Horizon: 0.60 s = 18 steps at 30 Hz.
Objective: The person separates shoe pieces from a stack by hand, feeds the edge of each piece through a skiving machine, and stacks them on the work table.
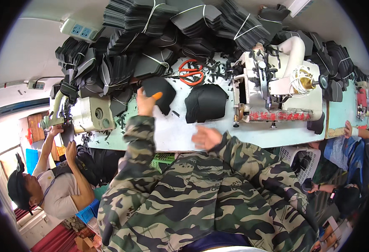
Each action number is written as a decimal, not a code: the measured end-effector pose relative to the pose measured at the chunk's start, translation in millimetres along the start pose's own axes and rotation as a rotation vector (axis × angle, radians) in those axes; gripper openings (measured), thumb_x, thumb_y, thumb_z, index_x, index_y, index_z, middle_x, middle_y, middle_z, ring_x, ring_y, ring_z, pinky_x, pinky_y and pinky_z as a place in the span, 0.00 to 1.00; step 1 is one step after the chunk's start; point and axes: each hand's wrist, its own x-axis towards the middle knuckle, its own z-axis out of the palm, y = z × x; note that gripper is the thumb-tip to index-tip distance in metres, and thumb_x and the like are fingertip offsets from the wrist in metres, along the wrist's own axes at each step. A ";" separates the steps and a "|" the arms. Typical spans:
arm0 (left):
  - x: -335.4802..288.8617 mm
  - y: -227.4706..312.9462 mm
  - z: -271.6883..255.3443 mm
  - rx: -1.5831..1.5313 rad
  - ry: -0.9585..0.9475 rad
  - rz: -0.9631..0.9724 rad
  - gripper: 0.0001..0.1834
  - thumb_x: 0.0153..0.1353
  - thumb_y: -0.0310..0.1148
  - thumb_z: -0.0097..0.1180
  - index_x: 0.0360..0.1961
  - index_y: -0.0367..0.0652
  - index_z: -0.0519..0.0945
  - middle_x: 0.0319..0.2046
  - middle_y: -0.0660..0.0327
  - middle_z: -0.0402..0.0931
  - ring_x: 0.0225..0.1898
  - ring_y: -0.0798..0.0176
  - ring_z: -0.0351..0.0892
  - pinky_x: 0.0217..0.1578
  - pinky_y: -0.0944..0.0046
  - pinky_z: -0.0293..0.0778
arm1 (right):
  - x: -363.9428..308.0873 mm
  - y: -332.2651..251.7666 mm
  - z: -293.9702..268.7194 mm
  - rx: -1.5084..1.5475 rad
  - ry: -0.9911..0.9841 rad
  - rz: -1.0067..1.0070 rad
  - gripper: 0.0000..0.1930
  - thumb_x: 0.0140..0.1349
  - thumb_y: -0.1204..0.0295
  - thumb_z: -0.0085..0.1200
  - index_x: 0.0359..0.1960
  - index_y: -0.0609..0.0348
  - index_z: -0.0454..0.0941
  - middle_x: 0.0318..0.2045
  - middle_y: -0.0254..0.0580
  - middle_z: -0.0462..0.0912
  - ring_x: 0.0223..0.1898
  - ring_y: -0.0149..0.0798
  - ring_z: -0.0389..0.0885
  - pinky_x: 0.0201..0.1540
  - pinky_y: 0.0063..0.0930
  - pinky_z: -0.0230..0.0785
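My left hand [145, 103], with an orange cover on its thumb, grips the near left edge of a dark, flat cut piece [161, 91]; the fingers underneath are partly hidden. Close to the table's front edge, my right hand [206, 137] is held out with its fingers stretched to the left, slightly blurred and holding nothing. Just beyond it lies a stack of black cut pieces [206, 103]. Red-handled scissors [191, 72] rest among dark scraps behind the two dark shapes.
A white machine [279, 88] with a red-marked front stands at the right of the table [172, 138]. Tied bundles of dark pieces [136, 21] are heaped along the back. A co-worker [58, 185] works at another machine [88, 115] on the left. More people sit at the right.
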 end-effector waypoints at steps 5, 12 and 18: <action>-83.3 84.9 -1.3 -0.292 -0.469 -0.187 0.19 0.51 0.19 0.61 0.46 0.30 0.74 0.42 0.55 0.78 0.41 0.62 0.79 0.44 0.64 0.76 | -73.9 2.0 20.8 -0.335 -0.301 -0.711 0.29 0.59 0.70 0.58 0.60 0.63 0.60 0.54 0.45 0.71 0.56 0.40 0.71 0.57 0.37 0.63; -127.1 142.5 66.2 -0.171 -0.827 -0.058 0.31 0.58 0.24 0.56 0.62 0.37 0.60 0.53 0.52 0.72 0.51 0.64 0.72 0.51 0.65 0.69 | -161.8 -18.5 -22.7 -0.455 -0.258 -0.910 0.22 0.59 0.76 0.55 0.55 0.68 0.68 0.48 0.38 0.77 0.46 0.29 0.74 0.51 0.26 0.67; -115.3 150.4 160.3 0.455 -1.135 0.188 0.12 0.64 0.32 0.49 0.38 0.33 0.77 0.27 0.61 0.76 0.30 0.71 0.69 0.35 0.69 0.67 | -191.3 -10.6 -74.4 -0.293 -0.227 -0.888 0.19 0.63 0.74 0.52 0.54 0.67 0.68 0.42 0.38 0.79 0.41 0.31 0.78 0.44 0.26 0.72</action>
